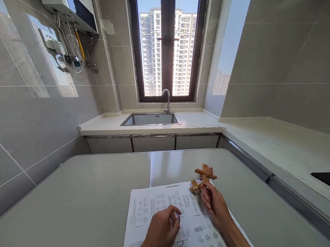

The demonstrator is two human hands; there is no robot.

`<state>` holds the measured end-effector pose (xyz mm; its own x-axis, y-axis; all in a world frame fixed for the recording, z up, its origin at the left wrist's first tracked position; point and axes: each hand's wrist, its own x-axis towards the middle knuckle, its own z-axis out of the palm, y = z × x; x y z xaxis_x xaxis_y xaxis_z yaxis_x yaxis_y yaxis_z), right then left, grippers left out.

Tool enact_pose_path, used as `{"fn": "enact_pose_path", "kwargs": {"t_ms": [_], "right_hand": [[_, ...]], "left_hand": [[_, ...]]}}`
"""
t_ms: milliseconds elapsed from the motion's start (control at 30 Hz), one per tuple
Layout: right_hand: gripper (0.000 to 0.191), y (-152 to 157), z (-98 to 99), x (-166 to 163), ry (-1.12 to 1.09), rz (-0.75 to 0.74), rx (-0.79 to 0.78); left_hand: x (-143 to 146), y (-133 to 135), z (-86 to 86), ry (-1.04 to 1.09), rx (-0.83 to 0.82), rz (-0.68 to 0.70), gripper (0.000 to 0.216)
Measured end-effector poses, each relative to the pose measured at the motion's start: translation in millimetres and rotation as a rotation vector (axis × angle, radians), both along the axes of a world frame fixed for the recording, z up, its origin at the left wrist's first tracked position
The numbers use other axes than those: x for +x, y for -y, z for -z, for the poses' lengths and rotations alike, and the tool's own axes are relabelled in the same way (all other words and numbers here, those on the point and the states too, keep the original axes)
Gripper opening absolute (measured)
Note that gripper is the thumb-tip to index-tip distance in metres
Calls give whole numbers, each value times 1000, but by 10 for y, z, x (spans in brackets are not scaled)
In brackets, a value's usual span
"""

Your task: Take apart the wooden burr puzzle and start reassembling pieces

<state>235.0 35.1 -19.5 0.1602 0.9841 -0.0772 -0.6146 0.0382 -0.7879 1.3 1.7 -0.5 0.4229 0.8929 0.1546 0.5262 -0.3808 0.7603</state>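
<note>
Right hand point(216, 204) lifted off the table point(74, 205), fingertips pinching a wooden puzzle point(205, 173) of crossed sticks; it looks locked together. A smaller wooden piece point(195, 187) sits just below it, at the top edge of the instruction sheet point(159, 210); touching the sheet or held, I cannot tell. Left hand point(162, 231) rests on the sheet, fingers loosely curled, holding nothing. Judging by this: main cross built, one small cluster not yet joined. Sink point(150, 119) and window point(170, 44) beyond.
</note>
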Motion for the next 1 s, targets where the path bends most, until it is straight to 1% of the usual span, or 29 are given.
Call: {"fn": "enact_pose_path", "kwargs": {"t_ms": [67, 133, 167, 233, 300, 367, 433, 500, 567, 667, 733, 833, 933, 1000], "right_hand": [[39, 84, -70, -80, -8, -156, 51], [44, 163, -96, -165, -25, -324, 62], [46, 196, -92, -209, -30, -420, 69], [48, 249, -57, -300, -31, -593, 102], [44, 283, -3, -387, -34, -752, 128], [43, 304, 46, -457, -34, -890, 140], [44, 317, 70, -501, -30, -982, 139], [45, 326, 62, -520, -18, -984, 139], [47, 329, 32, -521, 14, -951, 136], [48, 322, 1, -515, 100, -880, 142], [49, 312, 18, -518, 153, -835, 159], [49, 296, 83, -542, 174, -789, 178], [47, 291, 114, -572, 166, -768, 185], [46, 296, 91, -582, 170, -762, 184]], "left_hand": [[-9, -44, -11, 178, -121, -59, 28], [-35, -98, -7, 388, -225, -38, 47], [-52, -123, -2, 489, -269, 9, 59], [-84, -156, 0, 658, -346, 153, 82], [-107, -161, -19, 769, -410, 300, 101], [-119, -144, -54, 823, -470, 407, 111], [-127, -123, -77, 830, -510, 455, 109], [-134, -114, -68, 831, -508, 462, 102], [-143, -119, -33, 840, -479, 451, 99], [-160, -126, 2, 793, -432, 385, 100], [-170, -117, -12, 719, -393, 311, 100], [-175, -91, -68, 646, -353, 216, 99], [-171, -77, -113, 640, -340, 177, 96], [-171, -76, -129, 643, -333, 171, 95]]}}
